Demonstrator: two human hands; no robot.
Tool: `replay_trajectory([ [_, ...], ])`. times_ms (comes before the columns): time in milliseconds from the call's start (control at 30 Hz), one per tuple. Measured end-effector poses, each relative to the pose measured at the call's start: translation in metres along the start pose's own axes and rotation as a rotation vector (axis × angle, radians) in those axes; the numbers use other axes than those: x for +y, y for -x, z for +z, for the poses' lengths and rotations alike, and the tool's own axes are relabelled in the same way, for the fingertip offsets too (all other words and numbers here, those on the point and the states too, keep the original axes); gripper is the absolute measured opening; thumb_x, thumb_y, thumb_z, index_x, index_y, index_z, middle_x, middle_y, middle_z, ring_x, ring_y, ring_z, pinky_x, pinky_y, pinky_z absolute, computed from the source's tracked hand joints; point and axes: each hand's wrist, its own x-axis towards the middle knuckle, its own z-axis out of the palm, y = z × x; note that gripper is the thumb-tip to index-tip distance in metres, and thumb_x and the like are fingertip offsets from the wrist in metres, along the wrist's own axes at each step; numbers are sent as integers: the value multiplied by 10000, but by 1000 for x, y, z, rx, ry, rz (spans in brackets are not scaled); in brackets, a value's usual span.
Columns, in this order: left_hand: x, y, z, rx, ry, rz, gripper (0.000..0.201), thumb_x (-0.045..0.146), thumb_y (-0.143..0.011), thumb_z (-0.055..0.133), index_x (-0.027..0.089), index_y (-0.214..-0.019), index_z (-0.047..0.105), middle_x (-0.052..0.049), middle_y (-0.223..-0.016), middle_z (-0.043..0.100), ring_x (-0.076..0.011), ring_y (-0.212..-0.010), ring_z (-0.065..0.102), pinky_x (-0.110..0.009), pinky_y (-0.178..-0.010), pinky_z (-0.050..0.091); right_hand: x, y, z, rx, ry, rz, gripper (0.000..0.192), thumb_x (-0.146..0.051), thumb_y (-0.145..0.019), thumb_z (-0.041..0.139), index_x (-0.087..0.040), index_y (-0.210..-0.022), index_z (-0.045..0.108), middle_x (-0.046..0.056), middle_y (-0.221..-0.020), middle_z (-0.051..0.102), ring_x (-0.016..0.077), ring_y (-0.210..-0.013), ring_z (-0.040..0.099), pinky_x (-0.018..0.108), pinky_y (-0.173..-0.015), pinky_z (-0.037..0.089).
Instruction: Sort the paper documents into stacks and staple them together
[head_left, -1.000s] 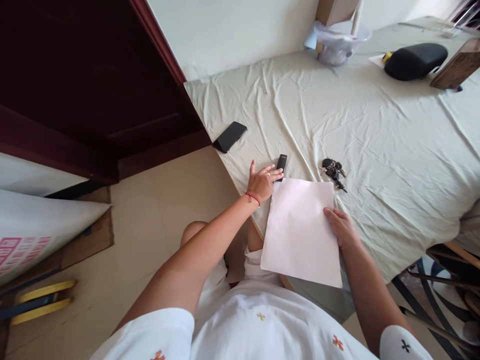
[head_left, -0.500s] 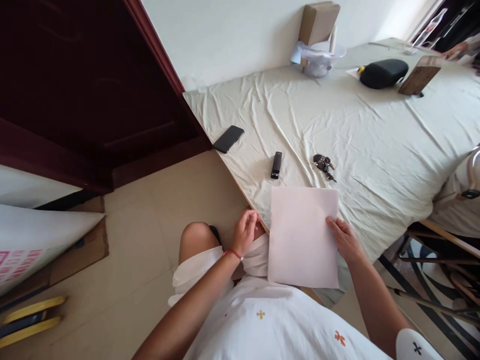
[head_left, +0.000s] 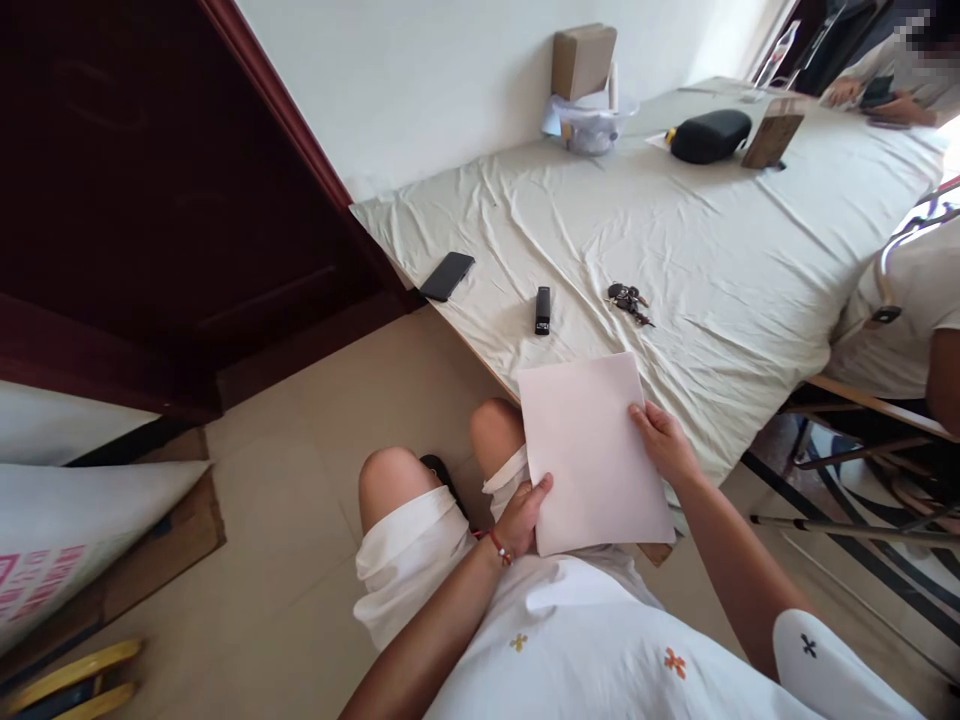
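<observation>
A blank white sheet of paper (head_left: 589,450), perhaps a thin stack, is held over my lap at the table's near edge. My left hand (head_left: 523,512) grips its lower left side, thumb on top and the other fingers hidden beneath. On the right side, my right hand (head_left: 664,437) pinches the edge with the thumb on top. Just beyond the paper, a black stapler (head_left: 542,311) lies on the cloth. A bunch of keys (head_left: 628,302) is to its right, and a black phone (head_left: 448,276) rests at the table's left edge.
The table is covered with a wrinkled pale cloth (head_left: 697,270). Farther back are a plastic tub (head_left: 592,132), a brown box (head_left: 583,62), a black case (head_left: 710,136) and a wooden block (head_left: 772,135). Other people sit at the right. A dark red door (head_left: 150,200) stands left.
My left hand has come from beside the paper and taken hold of its lower left side. The paper has tilted a little and shifted. The view has turned slightly right.
</observation>
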Motion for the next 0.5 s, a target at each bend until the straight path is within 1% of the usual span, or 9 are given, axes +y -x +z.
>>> replay_trajectory([
  [67, -4, -3, 3, 0, 2, 20, 615, 618, -602, 900, 157, -975, 737, -151, -977, 800, -341, -1101, 731, -497, -1038, 550, 8, -2, -6, 65, 88, -108, 369, -589, -815, 717, -223, -837, 678, 1, -690, 653, 156, -619, 539, 251, -553, 410],
  [133, -5, -6, 6, 19, -4, 34, 623, 632, -582, 906, 155, -943, 729, -147, -947, 801, -345, -1086, 739, -494, -1022, 563, 16, -6, -12, 59, 125, -182, 353, -563, -806, 728, -217, -857, 682, -5, -710, 638, 146, -633, 512, 249, -573, 390],
  [200, -4, -6, 7, 37, -21, 43, 610, 630, -583, 908, 157, -921, 725, -139, -916, 801, -347, -1073, 745, -494, -1009, 572, 25, -9, -16, 27, 111, -212, 333, -539, -815, 723, -213, -867, 675, -10, -725, 627, 141, -638, 498, 250, -589, 382],
  [300, -1, -5, 6, 29, -55, 54, 593, 632, -611, 894, 154, -921, 730, -134, -887, 800, -352, -1066, 748, -505, -1007, 574, 34, -9, -17, 12, 108, -256, 281, -498, -867, 681, -218, -887, 666, -7, -765, 642, 145, -667, 522, 254, -621, 393],
  [400, 1, -5, 2, 38, -90, 82, 626, 649, -603, 891, 145, -943, 740, -142, -892, 801, -361, -1073, 745, -507, -1010, 572, 39, -7, -15, 9, 156, -306, 249, -474, -909, 636, -227, -916, 666, 4, -818, 668, 155, -707, 552, 258, -643, 408],
  [500, 0, -7, -2, 75, -115, 97, 640, 667, -584, 891, 139, -914, 741, -143, -882, 800, -367, -1081, 740, -504, -1015, 568, 42, -7, -14, 13, 240, -339, 273, -497, -926, 605, -229, -916, 661, 7, -799, 652, 158, -685, 537, 265, -626, 403],
])
